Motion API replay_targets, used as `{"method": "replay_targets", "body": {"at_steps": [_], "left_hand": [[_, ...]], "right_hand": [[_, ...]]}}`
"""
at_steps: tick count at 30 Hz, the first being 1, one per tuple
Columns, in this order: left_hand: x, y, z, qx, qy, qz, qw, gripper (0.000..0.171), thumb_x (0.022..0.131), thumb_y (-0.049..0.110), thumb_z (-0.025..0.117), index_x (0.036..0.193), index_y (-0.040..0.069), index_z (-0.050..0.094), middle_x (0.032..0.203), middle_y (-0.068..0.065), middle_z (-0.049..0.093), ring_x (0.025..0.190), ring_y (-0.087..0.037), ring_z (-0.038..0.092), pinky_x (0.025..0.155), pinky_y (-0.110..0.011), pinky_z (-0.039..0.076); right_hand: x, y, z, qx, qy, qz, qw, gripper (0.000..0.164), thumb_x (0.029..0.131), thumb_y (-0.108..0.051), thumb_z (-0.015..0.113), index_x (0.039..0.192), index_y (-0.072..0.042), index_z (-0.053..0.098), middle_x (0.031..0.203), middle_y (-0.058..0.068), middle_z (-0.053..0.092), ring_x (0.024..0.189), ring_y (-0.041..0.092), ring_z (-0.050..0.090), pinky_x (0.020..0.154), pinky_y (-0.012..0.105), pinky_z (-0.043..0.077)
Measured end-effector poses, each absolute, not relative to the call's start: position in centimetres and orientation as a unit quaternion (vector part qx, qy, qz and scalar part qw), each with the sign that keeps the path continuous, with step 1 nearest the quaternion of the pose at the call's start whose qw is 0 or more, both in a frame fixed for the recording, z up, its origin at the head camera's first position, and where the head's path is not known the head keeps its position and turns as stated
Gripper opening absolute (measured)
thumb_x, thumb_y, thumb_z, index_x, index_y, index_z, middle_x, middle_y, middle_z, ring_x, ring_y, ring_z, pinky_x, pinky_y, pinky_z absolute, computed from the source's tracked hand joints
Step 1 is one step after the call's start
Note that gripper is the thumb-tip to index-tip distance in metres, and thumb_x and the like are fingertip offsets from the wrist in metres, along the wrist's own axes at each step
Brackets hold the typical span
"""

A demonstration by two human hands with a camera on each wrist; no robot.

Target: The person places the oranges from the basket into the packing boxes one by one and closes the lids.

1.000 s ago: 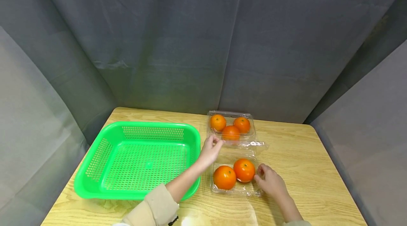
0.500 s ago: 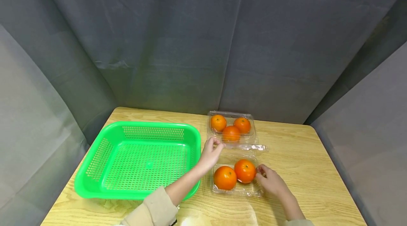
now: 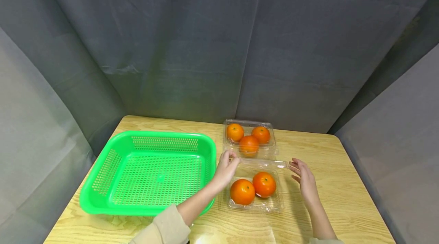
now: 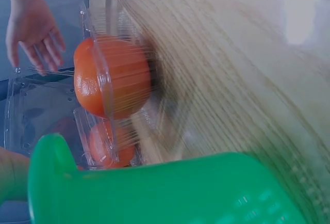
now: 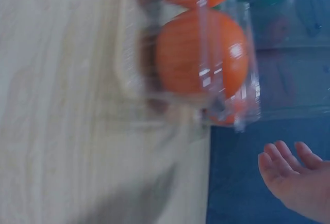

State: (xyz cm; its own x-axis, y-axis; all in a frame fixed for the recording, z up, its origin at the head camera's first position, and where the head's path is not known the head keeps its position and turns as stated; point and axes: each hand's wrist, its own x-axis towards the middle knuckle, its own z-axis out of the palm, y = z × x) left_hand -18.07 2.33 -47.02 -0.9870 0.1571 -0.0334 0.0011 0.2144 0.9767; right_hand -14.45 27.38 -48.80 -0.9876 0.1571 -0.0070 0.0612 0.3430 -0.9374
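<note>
In the head view, my left hand [image 3: 226, 167] pinches the left corner of a raised clear plastic lid [image 3: 264, 163]. The lid belongs to a clear clamshell container [image 3: 255, 208] holding two oranges [image 3: 242, 192] [image 3: 264, 184]. Beyond the lid's right end is my right hand [image 3: 306, 183], fingers loosely extended and fingertips right by the lid corner. The right wrist view shows that hand [image 5: 299, 182] holding nothing, beside the container's orange [image 5: 201, 53]. From the left wrist, the lid [image 4: 41, 108] stands up from the base, my left hand [image 4: 13, 175] mostly hidden behind green plastic.
A second clear container [image 3: 252, 123] with three oranges [image 3: 249, 146] stands behind, near the table's back edge. To the left is a green perforated basket [image 3: 147, 210] with nothing in it. Grey cloth [image 3: 185, 53] hangs around the wooden table [image 3: 329, 183].
My right hand has left the orange's side and moved up to the lid's right corner, its fingers spreading. The lid has come down toward me slightly, still pinched by my left hand.
</note>
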Motion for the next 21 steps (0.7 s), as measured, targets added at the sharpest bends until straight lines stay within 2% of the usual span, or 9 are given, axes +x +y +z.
{"method": "replay_targets", "body": {"at_steps": [2, 4, 8, 11, 13, 16, 18, 20, 21], "left_hand": [[-18.0, 2.3, -47.1, 0.052, 0.776, 0.625, 0.06, 0.026, 0.085, 0.025, 0.047, 0.098, 0.004, 0.047, 0.104, -0.01, 0.044, 0.095, -0.023, 0.043, 0.081, -0.037, 0.038], [-17.9, 2.3, -47.2, 0.054, 0.776, 0.626, 0.062, 0.026, 0.084, 0.025, 0.047, 0.098, 0.003, 0.047, 0.105, -0.01, 0.043, 0.097, -0.024, 0.043, 0.083, -0.04, 0.037], [-17.6, 2.2, -47.3, 0.054, 0.777, 0.623, 0.075, 0.028, 0.084, 0.027, 0.047, 0.101, 0.004, 0.046, 0.109, -0.01, 0.042, 0.099, -0.024, 0.042, 0.084, -0.042, 0.038], [-17.4, 2.1, -47.4, 0.054, 0.778, 0.621, 0.081, 0.032, 0.084, 0.027, 0.046, 0.104, 0.002, 0.046, 0.111, -0.01, 0.042, 0.1, -0.024, 0.042, 0.086, -0.042, 0.037], [-17.3, 2.1, -47.4, 0.061, 0.778, 0.62, 0.079, 0.033, 0.084, 0.026, 0.047, 0.105, 0.001, 0.046, 0.111, -0.011, 0.042, 0.102, -0.026, 0.042, 0.087, -0.044, 0.037], [-17.1, 2.0, -47.6, 0.074, 0.782, 0.615, 0.072, 0.033, 0.083, 0.023, 0.048, 0.105, -0.001, 0.046, 0.112, -0.012, 0.042, 0.105, -0.028, 0.042, 0.09, -0.046, 0.036], [-16.9, 2.0, -47.8, 0.081, 0.787, 0.608, 0.07, 0.032, 0.083, 0.023, 0.048, 0.105, -0.001, 0.046, 0.11, -0.012, 0.043, 0.104, -0.028, 0.042, 0.09, -0.045, 0.037], [-16.7, 2.0, -48.0, 0.085, 0.793, 0.599, 0.07, 0.032, 0.084, 0.022, 0.05, 0.105, -0.001, 0.047, 0.108, -0.012, 0.043, 0.101, -0.027, 0.043, 0.088, -0.042, 0.037], [-16.6, 2.0, -48.2, 0.087, 0.797, 0.594, 0.069, 0.032, 0.084, 0.022, 0.051, 0.105, -0.001, 0.048, 0.106, -0.011, 0.043, 0.098, -0.025, 0.043, 0.085, -0.04, 0.038]], "right_hand": [[-14.4, 27.1, -48.2, -0.061, -0.801, 0.594, 0.046, 0.056, 0.1, -0.037, 0.018, 0.134, 0.004, 0.035, 0.123, 0.001, 0.049, 0.109, 0.003, 0.049, 0.086, 0.017, 0.042], [-14.2, 26.8, -47.7, -0.054, -0.801, 0.594, 0.04, 0.056, 0.1, -0.038, 0.02, 0.134, 0.004, 0.036, 0.125, 0.001, 0.049, 0.109, -0.001, 0.047, 0.087, 0.015, 0.041], [-13.9, 26.0, -47.5, -0.047, -0.829, 0.558, 0.017, 0.057, 0.099, -0.041, 0.028, 0.134, 0.003, 0.038, 0.134, 0.017, 0.043, 0.118, 0.014, 0.043, 0.096, 0.032, 0.04], [-13.6, 25.4, -47.7, -0.05, -0.834, 0.549, 0.008, 0.057, 0.098, -0.041, 0.032, 0.133, 0.004, 0.039, 0.136, 0.02, 0.041, 0.124, 0.028, 0.037, 0.099, 0.045, 0.036], [-13.4, 25.2, -47.9, -0.051, -0.831, 0.554, 0.01, 0.055, 0.098, -0.038, 0.034, 0.132, 0.005, 0.04, 0.136, 0.021, 0.041, 0.125, 0.031, 0.037, 0.099, 0.046, 0.036], [-13.0, 25.0, -48.3, -0.056, -0.831, 0.554, 0.018, 0.053, 0.098, -0.037, 0.035, 0.132, 0.003, 0.041, 0.135, 0.02, 0.043, 0.123, 0.03, 0.038, 0.095, 0.027, 0.041], [-12.7, 25.0, -48.6, -0.053, -0.832, 0.552, 0.022, 0.051, 0.098, -0.035, 0.036, 0.132, 0.002, 0.042, 0.135, 0.02, 0.043, 0.122, 0.028, 0.04, 0.09, 0.014, 0.039], [-12.4, 25.0, -48.9, -0.051, -0.833, 0.551, 0.025, 0.048, 0.098, -0.034, 0.037, 0.132, 0.0, 0.042, 0.134, 0.019, 0.044, 0.119, 0.02, 0.042, 0.084, 0.005, 0.034], [-12.3, 25.0, -49.1, -0.047, -0.831, 0.553, 0.03, 0.047, 0.098, -0.032, 0.038, 0.132, 0.0, 0.042, 0.134, 0.019, 0.044, 0.118, 0.015, 0.042, 0.084, 0.004, 0.033]]}}
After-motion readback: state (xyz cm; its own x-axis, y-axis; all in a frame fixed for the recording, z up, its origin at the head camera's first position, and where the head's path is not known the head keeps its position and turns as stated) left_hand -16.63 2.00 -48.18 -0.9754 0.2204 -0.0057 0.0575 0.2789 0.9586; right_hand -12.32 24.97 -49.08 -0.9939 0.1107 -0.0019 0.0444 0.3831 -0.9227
